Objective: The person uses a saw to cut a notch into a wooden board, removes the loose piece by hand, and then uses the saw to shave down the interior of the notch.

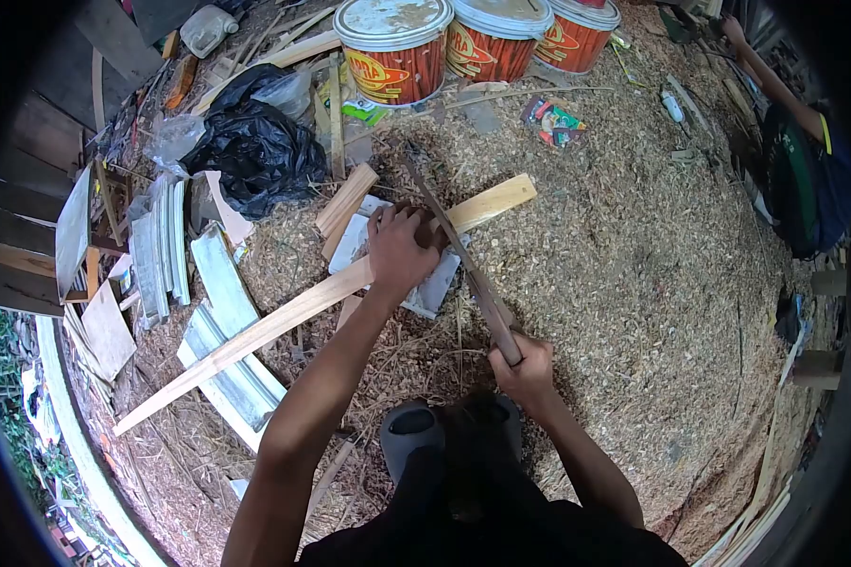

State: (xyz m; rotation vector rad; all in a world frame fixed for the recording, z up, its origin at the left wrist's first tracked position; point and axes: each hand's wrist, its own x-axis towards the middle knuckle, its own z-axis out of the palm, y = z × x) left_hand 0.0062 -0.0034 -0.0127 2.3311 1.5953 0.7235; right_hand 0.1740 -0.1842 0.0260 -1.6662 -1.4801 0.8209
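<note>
A long pale wooden strip (274, 326) lies slantwise over a white block (435, 283) on the shavings-covered ground. My left hand (405, 248) presses down on the strip above the block, its fingers bent around the wood. A long dark saw-like tool (463, 255) crosses the strip just right of that hand. Closed around the tool's near end is my right hand (523, 370). The strip's far end sticks out beyond the tool to the upper right. A short wood piece (347, 200) rests beside the block.
Several lidded buckets (392, 52) stand at the top. A black plastic bag (255, 142) and white moulded pieces (222, 283) lie left. My feet in grey shoes (411, 435) are below. Another person (804, 161) is at the upper right.
</note>
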